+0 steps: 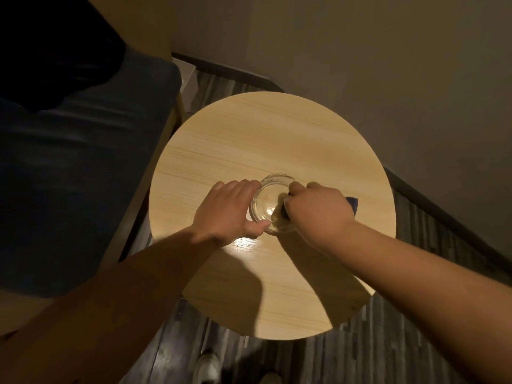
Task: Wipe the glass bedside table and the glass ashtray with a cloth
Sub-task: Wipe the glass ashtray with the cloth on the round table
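While the left hand [230,209] curls round the left wall of the glass ashtray [273,204], thumb on the near rim and fingers at the far side, the right hand [318,212] is clenched on a dark blue cloth [352,204] and pushes it down inside the bowl. Ashtray: round, clear, thick-walled; it holds only the wad of cloth and the right fingertips, with the pale counter visible through the bare part of its base. A corner of the cloth sticks out to the right of the right hand, lying on the counter [249,139]. Ashtray stands between the two hands, touching both, on the round counter, whose top shows a light wood-grain pattern with a bright glare patch just nearer than the left thumb. Shadows of both forearms fall on the near part of the top. Left of the left arm is a bed [83,167] with dark blue cover; dark plank floor [388,356] lies beneath.
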A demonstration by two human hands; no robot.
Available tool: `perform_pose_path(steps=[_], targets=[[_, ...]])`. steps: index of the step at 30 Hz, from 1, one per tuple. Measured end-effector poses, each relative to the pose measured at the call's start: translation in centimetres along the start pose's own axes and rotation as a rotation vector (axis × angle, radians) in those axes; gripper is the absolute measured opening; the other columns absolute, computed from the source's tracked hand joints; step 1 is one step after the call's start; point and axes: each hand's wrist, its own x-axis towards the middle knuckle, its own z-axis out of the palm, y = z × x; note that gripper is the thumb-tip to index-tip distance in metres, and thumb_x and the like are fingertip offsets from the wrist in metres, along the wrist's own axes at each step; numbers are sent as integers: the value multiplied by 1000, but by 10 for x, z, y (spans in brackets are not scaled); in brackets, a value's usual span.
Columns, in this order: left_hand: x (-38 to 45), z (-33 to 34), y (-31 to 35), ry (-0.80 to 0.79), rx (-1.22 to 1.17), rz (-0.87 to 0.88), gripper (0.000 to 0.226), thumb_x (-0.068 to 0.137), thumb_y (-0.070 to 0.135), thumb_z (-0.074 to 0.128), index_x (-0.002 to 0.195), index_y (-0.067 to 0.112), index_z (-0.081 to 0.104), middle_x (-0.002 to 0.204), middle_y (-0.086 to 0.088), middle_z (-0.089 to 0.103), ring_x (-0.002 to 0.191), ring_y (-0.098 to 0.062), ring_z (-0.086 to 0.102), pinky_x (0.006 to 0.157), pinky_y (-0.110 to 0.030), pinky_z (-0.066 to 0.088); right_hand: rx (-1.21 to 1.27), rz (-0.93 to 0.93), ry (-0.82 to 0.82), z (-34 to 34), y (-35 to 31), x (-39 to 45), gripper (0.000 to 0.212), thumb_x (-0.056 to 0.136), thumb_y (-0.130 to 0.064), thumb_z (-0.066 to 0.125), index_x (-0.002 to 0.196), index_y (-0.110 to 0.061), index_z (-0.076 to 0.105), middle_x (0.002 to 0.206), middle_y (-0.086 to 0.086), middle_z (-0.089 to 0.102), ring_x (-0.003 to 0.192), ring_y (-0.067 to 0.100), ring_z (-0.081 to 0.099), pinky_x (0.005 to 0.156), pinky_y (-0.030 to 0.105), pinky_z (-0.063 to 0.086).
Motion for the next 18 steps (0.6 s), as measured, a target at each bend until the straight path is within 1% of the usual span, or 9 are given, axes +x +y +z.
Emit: perform_pose_path(steps=[3,6,8,9,11,13,14,16,18], targets=[[0,2,-1,9,19,2,72,71,57,63,128,16,46,115,0,59,106,-22,53,90,-36,32,87,48,37,9,-14,-1,19,93,-24,49,104,-20,64,98,3,49,80,27,52,56,33,31],[0,1,-1,16,26,-3,74,69,62,53,126,15,48,113,0,61,104,-23,55,88,-36,34,305,121,55,22,-19,4,22,94,-32,47,99,-23,66,97,4,56,83,28,59,59,31,35],[0,1,-1,1,17,-1,76,69,62,55,129,16,46,117,1,59,107,-22,53,91,-36,34,582,201,67,26,-7,-3,20,93,-35,50,94,-25,67,90,0,62,84,24,60,62,32,39],[0,1,-1,-6,10,2,77,70,63,57,130,16,46,118,1,59,108,-21,53,92,-36,33,759,255,110,26,3,-11,18,92,-35,52,95,-25,67,88,-2,64,83,21,60,64,32,41],[0,0,-1,-15,-7,-1,77,70,64,57,130,17,45,117,3,58,107,-19,52,93,-34,32,1064,425,307,25,21,-28,16,94,-33,53,98,-24,66,85,-4,65,78,17,58,65,32,43],[0,0,-2,-10,-12,-7,76,71,65,57,128,18,46,113,5,58,104,-17,52,93,-33,32,1249,611,459,32,31,-29,16,97,-32,49,102,-23,61,87,-3,63,81,17,58,65,32,43],[0,0,-3,-5,-8,-5,76,70,66,56,127,18,46,112,5,58,103,-17,53,92,-33,33,1311,657,466,39,33,-21,19,98,-32,47,109,-23,58,94,-3,62,87,18,58,70,33,44],[0,2,-3,4,-5,4,77,68,68,52,126,17,48,111,4,59,101,-19,54,89,-34,34,1337,633,401,55,31,2,29,99,-35,42,123,-24,54,110,-3,61,99,17,56,82,34,45],[1,4,-4,11,-1,15,79,68,68,49,126,15,49,111,3,60,101,-20,54,88,-35,34,1222,521,352,73,29,28,28,98,-40,36,112,-28,57,107,4,61,93,19,57,76,31,41]])
